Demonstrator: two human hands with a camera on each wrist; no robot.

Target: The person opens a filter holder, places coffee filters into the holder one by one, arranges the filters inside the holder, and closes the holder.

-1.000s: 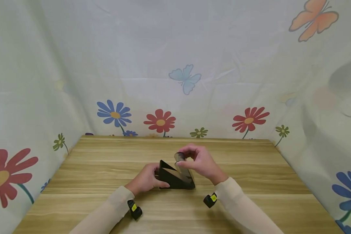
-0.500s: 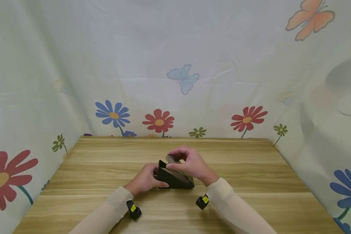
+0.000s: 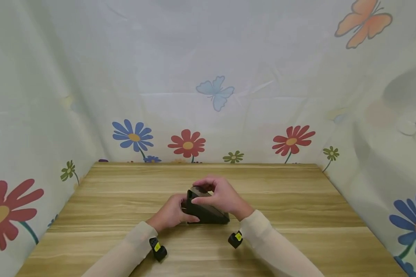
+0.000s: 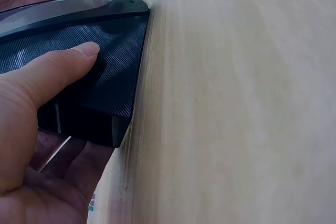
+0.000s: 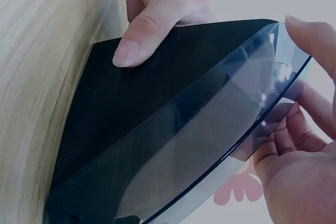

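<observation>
A black wedge-shaped box (image 3: pixel 208 215) with finely ribbed sides stands on the table, its tall end to the left. My left hand (image 3: pixel 171 211) grips that end, the thumb on the ribbed near side (image 4: pixel 105 77) and the fingers behind and below. Over the sloping top lies a smoky see-through lid (image 5: pixel 194 140), pivoted at the low end. My right hand (image 3: pixel 220 196) holds the lid's raised end between thumb and fingers. In the right wrist view the lid overlaps the box's upper edge. What the box holds is hard to tell through the tinted plastic.
The wood-grain table (image 3: pixel 298 200) stretches out around both hands. Pale fabric walls with printed flowers and butterflies close in the back (image 3: pixel 256 115) and both sides. A small black wrist camera (image 3: pixel 158 250) hangs from the left wrist, and a matching camera (image 3: pixel 235 239) from the right.
My right hand has moved left and down, swinging the lid from a raised position onto the box's top. The left hand and the box have stayed in place.
</observation>
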